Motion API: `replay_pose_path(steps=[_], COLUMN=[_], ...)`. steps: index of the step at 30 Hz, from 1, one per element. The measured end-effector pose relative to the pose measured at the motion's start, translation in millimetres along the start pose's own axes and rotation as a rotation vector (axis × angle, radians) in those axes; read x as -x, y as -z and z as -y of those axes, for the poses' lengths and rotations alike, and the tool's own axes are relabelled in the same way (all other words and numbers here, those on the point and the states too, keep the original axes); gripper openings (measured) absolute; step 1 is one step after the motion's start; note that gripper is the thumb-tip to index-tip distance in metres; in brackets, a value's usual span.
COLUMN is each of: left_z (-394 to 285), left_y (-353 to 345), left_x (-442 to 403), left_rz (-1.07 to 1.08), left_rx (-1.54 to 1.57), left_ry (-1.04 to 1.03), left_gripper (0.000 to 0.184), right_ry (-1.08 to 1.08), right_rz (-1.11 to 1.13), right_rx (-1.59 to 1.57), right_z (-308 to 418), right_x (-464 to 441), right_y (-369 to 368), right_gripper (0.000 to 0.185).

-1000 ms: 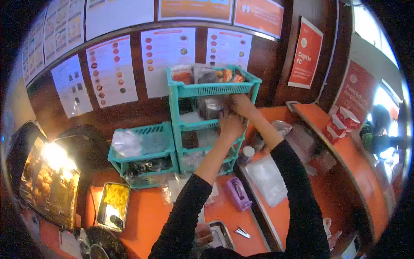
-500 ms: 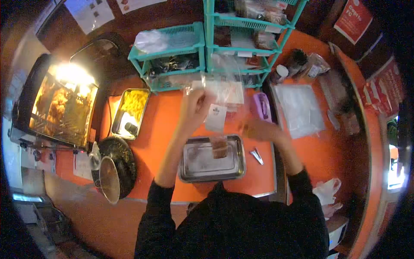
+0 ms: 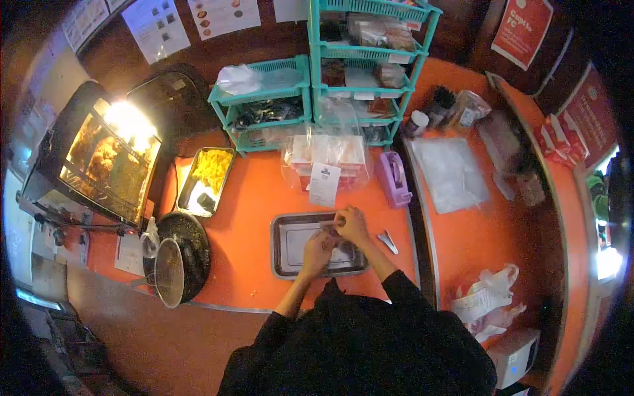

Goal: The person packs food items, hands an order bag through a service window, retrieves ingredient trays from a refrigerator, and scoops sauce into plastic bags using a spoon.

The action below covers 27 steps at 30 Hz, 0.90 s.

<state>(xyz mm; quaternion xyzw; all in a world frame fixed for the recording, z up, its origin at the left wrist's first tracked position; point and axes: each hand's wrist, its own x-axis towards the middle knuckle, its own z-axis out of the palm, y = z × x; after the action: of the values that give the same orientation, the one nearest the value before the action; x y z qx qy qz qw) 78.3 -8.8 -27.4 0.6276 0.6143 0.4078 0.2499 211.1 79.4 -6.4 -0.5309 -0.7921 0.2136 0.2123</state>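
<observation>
Small item [image 3: 329, 228], too blurred to name, pinched btwn L hand [image 3: 318, 252] & R hand [image 3: 352, 224], above metal tray [image 3: 275, 247], near side of counter [image 3: 244, 231]. Metal tool [image 3: 388, 242] just R. Risk: loose fingertip grip, item drops.

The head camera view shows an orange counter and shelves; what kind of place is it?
Probably a small takeaway food kitchen: a lit cabinet holds browned food, yellow food fills a tray, and a printed slip hangs before a bag.
</observation>
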Motion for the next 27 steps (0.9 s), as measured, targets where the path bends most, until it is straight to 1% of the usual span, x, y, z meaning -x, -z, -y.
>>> replay_pose_path(steps=[2,3,5,6,8,9,11,12,13,15,16,18,19,20,21,22,23,24,25,26,27], left_z=[20,8,-30,-25,-5,-5,-1,0,0,4,6,13,4,-6,-13,-10,-7,-5,-22,-30,-38], left_y=[-10,-4,13,10,4,7,10,10,8,6,7,10,14,17,19,18,16,15,27,31,34], left_x=[1,0,-1,-3,-2,-2,-4,-4,-4,-8,-10,-13,-12,-7,-8,-9,-10,-16,-25,-42,-62], left_rz=[-0.056,-0.058,-0.085,-0.083,-0.144,-0.100,-0.082,-0.061,-0.060,-0.133,-0.135,-0.050,-0.057,-0.039,-0.023,-0.036,-0.087,-0.136,-0.071,-0.075,-0.085], left_rx=[0.046,0.044,0.078,0.080,-0.029,-0.048,-0.071,-0.096,-0.088,-0.136,-0.132,-0.061,-0.062,0.034,0.133,0.138,0.257,0.377,0.482,0.488,0.449], left_ry=[-0.242,-0.251,-0.160,-0.175,-0.293,-0.266,-0.259,-0.236,-0.238,-0.265,-0.270,-0.305,-0.307,-0.187,-0.071,-0.078,-0.098,-0.118,-0.036,-0.040,-0.232], left_gripper=[0.005,0.005,0.003,0.003,0.004,0.006,0.006,0.006,0.006,0.009,0.009,0.009,0.009,0.008,0.006,0.006,0.005,0.005,0.007,0.007,0.010], right_ry=[0.233,0.235,0.476,0.474,0.459,0.457,0.481,0.477,0.466,0.451,0.462,0.481,0.467,0.455,0.464,0.436,0.406,0.449,0.488,0.494,0.501], right_rz=[-0.066,-0.075,-0.045,-0.059,0.106,0.093,0.195,0.192,0.185,0.170,0.198,0.222,0.224,0.227,0.224,0.217,0.209,0.176,0.146,0.085,0.022], right_rx=[0.100,0.101,0.159,0.166,0.312,0.319,0.301,0.308,0.286,0.270,0.285,0.304,0.267,0.230,0.240,0.228,0.216,0.133,0.048,0.056,0.063], right_z=[3,5,9,9,9,5,-5,-3,1,3,3,3,4,4,7,12,18,28,41,50,57], right_x=[0,-3,-8,-10,-11,-12,-16,-15,-13,-13,-14,-16,-15,-17,-22,-24,-25,-35,-50,-60,-73], right_y=[4,7,14,17,20,18,14,18,20,21,19,18,22,26,38,55,72,101,135,168,200], right_gripper=[0.021,0.021,0.018,0.018,0.015,0.015,0.014,0.014,0.013,0.012,0.012,0.012,0.012,0.013,0.013,0.017,0.022,0.021,0.021,0.021,0.021])
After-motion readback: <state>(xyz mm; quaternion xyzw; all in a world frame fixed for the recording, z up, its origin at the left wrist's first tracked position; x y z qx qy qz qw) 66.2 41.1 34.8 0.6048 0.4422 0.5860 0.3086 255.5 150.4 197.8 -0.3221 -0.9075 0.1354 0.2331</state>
